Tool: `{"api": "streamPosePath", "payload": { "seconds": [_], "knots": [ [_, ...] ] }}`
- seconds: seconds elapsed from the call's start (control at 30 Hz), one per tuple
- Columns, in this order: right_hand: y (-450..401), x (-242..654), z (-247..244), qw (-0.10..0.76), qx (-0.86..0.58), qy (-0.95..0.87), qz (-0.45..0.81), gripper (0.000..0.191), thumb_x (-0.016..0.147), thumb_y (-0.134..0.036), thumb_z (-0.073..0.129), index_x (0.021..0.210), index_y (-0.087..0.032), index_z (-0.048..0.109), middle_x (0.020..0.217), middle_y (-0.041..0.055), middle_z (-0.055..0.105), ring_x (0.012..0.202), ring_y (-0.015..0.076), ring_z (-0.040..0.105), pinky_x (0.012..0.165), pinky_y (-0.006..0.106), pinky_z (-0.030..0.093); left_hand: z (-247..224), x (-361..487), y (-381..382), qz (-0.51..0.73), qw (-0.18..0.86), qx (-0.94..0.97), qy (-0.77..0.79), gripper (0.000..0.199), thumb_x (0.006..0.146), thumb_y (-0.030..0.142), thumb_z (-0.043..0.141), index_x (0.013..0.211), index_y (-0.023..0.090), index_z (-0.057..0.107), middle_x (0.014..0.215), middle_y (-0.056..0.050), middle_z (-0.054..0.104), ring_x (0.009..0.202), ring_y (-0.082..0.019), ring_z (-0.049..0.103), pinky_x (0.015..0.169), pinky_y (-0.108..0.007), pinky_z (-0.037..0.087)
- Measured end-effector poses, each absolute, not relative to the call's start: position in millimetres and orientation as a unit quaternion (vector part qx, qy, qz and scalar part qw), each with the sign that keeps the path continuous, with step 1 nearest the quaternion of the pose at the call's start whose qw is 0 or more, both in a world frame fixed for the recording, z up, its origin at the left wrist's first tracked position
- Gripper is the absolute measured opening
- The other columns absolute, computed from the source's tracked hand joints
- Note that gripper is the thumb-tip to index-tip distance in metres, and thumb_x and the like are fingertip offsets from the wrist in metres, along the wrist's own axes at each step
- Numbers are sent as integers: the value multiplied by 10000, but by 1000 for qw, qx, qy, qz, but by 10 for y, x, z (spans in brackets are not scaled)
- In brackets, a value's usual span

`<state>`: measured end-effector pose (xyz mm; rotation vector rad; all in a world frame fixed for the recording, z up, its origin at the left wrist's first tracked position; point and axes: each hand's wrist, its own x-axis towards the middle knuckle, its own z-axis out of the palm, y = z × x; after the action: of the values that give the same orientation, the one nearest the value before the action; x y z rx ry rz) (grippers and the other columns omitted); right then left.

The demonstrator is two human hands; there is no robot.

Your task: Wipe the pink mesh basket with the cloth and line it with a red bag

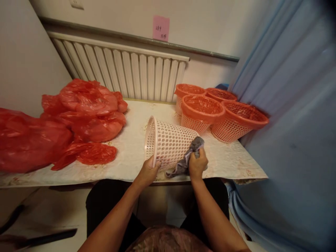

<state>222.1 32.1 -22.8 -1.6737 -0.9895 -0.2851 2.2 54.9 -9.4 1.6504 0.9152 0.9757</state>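
Observation:
A pale pink perforated plastic wastebasket (173, 140) lies on its side near the table's front edge, its mouth facing left. My left hand (148, 171) is closed on the lower part of its rim, with the thumb outside. In my right hand (197, 163) is a bunched grey cloth (190, 154), pressed against the basket's base end. Part of the cloth hangs down to the left, beneath the basket's side.
Wastebaskets with red liners (202, 108) stand at the back right, beside a blue curtain (294, 115). Filled red plastic bags (86, 105) are heaped on the left of the cloth-covered table (133, 140). A white radiator (126, 70) runs along the wall behind.

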Motion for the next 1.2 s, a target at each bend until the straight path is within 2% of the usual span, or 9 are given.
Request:
{"api": "streamPosePath", "payload": {
  "seconds": [0.13, 0.27, 0.37, 0.5, 0.6, 0.8, 0.97, 1.07, 1.2],
  "knots": [
    [229, 1596, -126, 574, -576, -570, -116, 373, 781, -131, 458, 1119, -187, 604, 1133, 110, 651, 1144, 250, 561, 1020, 452, 429, -165, 26, 557, 402, 491, 681, 366, 351, 842, 337, 523, 1106, 132, 633, 1083, -87, 716, 1026, -238, 651, 960, -383, 489],
    [280, 1207, 230, 573, -489, -653, -79, 356, 797, -96, 442, 1106, -185, 595, 1136, 111, 639, 1184, 240, 541, 1051, 444, 421, -352, -5, 521, 390, 502, 686, 355, 292, 780, 228, 532, 1027, 149, 665, 935, -47, 739, 881, -222, 669, 871, -364, 525],
    [421, 1167, 472, 548, -483, -680, -68, 282, 796, -92, 428, 1007, -182, 592, 1052, 109, 635, 1091, 238, 560, 978, 410, 455, -544, -65, 488, 381, 499, 690, 360, 238, 761, 241, 552, 943, 156, 680, 835, -34, 737, 840, -229, 667, 826, -360, 536],
    [652, 1399, 614, 506, -552, -659, -71, 134, 793, -119, 436, 827, -202, 536, 847, 58, 585, 846, 212, 537, 784, 338, 452, -713, -142, 467, 371, 482, 703, 368, 307, 838, 387, 542, 994, 163, 682, 966, -69, 743, 993, -256, 658, 926, -377, 501],
    [751, 1629, 588, 497, -599, -622, -82, 108, 780, -125, 437, 775, -211, 502, 797, 38, 557, 771, 198, 493, 720, 311, 408, -728, -165, 455, 360, 476, 711, 371, 373, 854, 451, 533, 1029, 158, 685, 1039, -94, 736, 1018, -268, 660, 968, -398, 478],
    [672, 1734, 447, 475, -600, -638, -78, 139, 778, -113, 417, 823, -202, 514, 866, 64, 571, 844, 216, 502, 767, 324, 401, -309, -7, 411, 365, 496, 691, 379, 432, 815, 398, 589, 1160, 141, 625, 1129, -106, 708, 1061, -260, 648, 979, -387, 473],
    [580, 1768, 418, 473, -587, -654, -61, 161, 764, -108, 419, 839, -200, 529, 883, 67, 579, 869, 217, 513, 778, 319, 407, 172, 184, 442, 433, 487, 651, 390, 392, 864, 335, 512, 1192, 133, 588, 1161, -97, 683, 1083, -228, 629, 978, -361, 466],
    [584, 1994, 372, 474, -607, -634, -70, 167, 752, -110, 421, 831, -200, 537, 871, 58, 582, 839, 205, 506, 759, 306, 393, 236, 198, 454, 428, 478, 659, 393, 390, 862, 342, 511, 1173, 122, 593, 1158, -107, 681, 1076, -241, 627, 982, -382, 463],
    [589, 2436, 179, 480, -678, -545, -112, 114, 732, -134, 424, 748, -200, 516, 754, 30, 550, 729, 186, 466, 681, 288, 351, 179, 173, 431, 416, 477, 655, 414, 371, 861, 372, 500, 1100, 110, 609, 1108, -120, 694, 1016, -252, 642, 936, -392, 487]
  ]
}}
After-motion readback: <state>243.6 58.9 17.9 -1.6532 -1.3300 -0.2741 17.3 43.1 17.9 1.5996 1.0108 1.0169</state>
